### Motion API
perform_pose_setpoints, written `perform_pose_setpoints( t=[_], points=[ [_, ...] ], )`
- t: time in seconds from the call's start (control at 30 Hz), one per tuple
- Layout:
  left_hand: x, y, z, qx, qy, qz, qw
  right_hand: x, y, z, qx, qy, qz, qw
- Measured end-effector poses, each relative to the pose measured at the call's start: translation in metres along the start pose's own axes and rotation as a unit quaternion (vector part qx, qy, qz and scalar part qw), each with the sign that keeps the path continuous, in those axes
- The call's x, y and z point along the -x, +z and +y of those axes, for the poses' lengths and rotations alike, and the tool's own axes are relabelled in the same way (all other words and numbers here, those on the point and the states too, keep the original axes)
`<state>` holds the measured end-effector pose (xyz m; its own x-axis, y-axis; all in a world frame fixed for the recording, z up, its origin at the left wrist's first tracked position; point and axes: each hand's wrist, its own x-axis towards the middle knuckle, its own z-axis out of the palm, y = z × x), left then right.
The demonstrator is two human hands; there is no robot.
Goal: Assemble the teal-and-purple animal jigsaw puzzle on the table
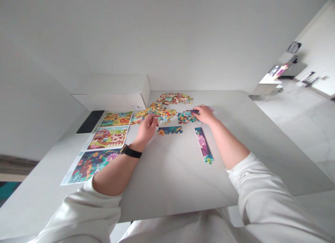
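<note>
A person's left hand [148, 128], a black-strapped watch [130, 151] at the wrist, hangs at 11 o'clock, half-curled and narrow, its fingertips [156, 117] just over a scatter of orange-and-yellow jigsaw pieces [163, 114]; whether it grips a piece cannot be told. The right hand [205, 114], at 1 o'clock, bears down curled on a heap of teal jigsaw pieces [187, 117], and it too may or may not hold one. On the white table [167, 180], a joined purple jigsaw strip [203, 144] lies nearest the person, its long axis running from 11 to 5 o'clock, closer to the right hand. A joined dark blue strip [170, 130] lies crosswise between the hands, nearer the left. At 10 o'clock sit three printed picture sheets [108, 137] beside a black flat device [90, 121]. Farther off, a third pile of pieces [175, 98] lies at 12 o'clock, a white cardboard box [112, 98] at 11.
</note>
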<state>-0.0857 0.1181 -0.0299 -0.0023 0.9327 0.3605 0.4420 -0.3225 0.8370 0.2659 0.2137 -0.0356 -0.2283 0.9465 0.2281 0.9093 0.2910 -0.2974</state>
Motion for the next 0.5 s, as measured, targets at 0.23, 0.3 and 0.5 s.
perform_pose_setpoints(
  t=[0.23, 0.3, 0.5],
  points=[
    [0.000, 0.002, -0.005, -0.004, 0.006, -0.002, 1.000, 0.004, -0.005, -0.001, -0.035, -0.023, 0.029, 0.999],
    [0.000, 0.002, -0.007, -0.011, 0.011, -0.002, 1.000, 0.004, 0.000, -0.011, -0.062, -0.089, 0.016, 0.994],
    [0.000, 0.002, -0.009, -0.018, 0.018, -0.006, 1.000, 0.007, 0.010, -0.026, 0.003, -0.104, -0.027, 0.994]
  ],
)
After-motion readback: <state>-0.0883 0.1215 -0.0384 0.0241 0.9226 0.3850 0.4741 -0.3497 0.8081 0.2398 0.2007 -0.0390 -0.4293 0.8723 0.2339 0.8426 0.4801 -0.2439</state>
